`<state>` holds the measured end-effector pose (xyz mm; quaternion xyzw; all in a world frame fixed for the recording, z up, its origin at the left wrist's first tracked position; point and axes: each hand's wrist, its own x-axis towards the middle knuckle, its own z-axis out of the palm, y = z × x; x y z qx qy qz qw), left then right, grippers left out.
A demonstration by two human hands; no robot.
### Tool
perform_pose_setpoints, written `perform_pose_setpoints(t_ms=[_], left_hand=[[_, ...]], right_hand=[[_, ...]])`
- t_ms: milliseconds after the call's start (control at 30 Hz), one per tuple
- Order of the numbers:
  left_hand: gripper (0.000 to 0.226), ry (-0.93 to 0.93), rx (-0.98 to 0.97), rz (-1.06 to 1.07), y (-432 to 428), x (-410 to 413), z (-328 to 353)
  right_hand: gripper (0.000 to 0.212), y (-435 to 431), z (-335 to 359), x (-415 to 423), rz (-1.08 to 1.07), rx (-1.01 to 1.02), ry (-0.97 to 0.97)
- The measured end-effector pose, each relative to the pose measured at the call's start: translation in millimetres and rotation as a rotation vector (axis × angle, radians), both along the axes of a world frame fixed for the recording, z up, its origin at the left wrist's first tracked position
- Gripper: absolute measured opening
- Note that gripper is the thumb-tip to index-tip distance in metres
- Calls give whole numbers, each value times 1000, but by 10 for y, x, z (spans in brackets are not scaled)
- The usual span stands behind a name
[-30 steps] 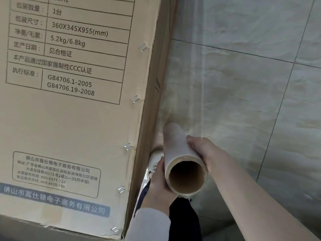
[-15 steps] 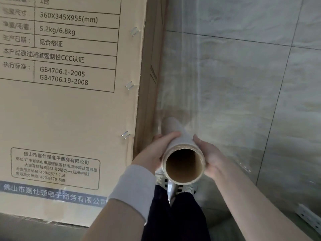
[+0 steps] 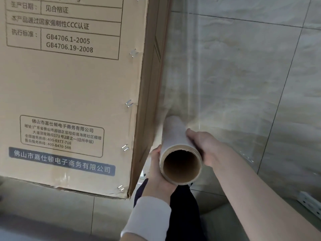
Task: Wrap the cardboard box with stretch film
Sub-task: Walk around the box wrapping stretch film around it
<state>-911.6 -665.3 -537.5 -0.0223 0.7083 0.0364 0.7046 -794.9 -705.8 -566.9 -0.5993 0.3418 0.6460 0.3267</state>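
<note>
Box [image 3: 69, 94]: stands upright on the floor [image 3: 295, 105] and fills the left of the view; its printed face is toward the camera and its right corner edge runs down the middle.
Staples [image 3: 129, 103]: in a row down the printed face, just inside that corner.
Roll [image 3: 173, 134]: held just right of the box's corner, low down, with its hollow cardboard end toward the camera.
Film [image 3: 212, 80]: a clear sheet runs from the roll up along the box's right side; the tiles show through it.
Left hand [image 3: 156, 173]: cups the near end of the roll from the left and below, fingers curled round it.
Right hand [image 3: 203, 145]: grips the roll from the right with the thumb on top; its fingers are hidden behind.
Cuff [image 3: 149, 218]: white, on the left wrist.
Trousers [image 3: 182, 216]: dark, below the roll.
</note>
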Motion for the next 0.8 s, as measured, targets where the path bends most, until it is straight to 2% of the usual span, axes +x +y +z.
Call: perform_pose_setpoints(t_ms=[100, 167, 233, 300, 367, 467, 533, 633, 700, 800], left_hand=[[40, -100, -174, -8, 79, 60, -7], [38, -128, -147, -126, 217, 92, -55], [27, -60, -2, -359, 405, 125, -170], [33, -57, 130, -647, 592, 232, -248], [24, -130, 107, -891, 714, 349, -281], [46, -153, 43, -1166, 794, 420, -324], [55, -119, 18, -1148, 783, 420, -352], [71, -122, -35, -951, 625, 222, -369], [86, -133, -111, -714, 448, -16, -334], [95, -160, -183, -294, 208, -381, -238]], right_hand=[[31, -19, -76, 29, -18, -7, -5], [31, -65, -132, 23, -76, -8, -10], [32, -98, -151, -22, -134, 0, -15], [34, -77, -165, -92, -182, 12, 9], [38, -18, -153, -113, -210, 30, 17], [42, 4, -141, -113, -272, 42, 13], [41, -71, -110, -148, -363, 21, -12], [46, -220, -55, -343, -417, -37, 32], [46, -231, 11, -424, -409, -51, 80], [42, -182, 59, -471, -294, -41, 8]])
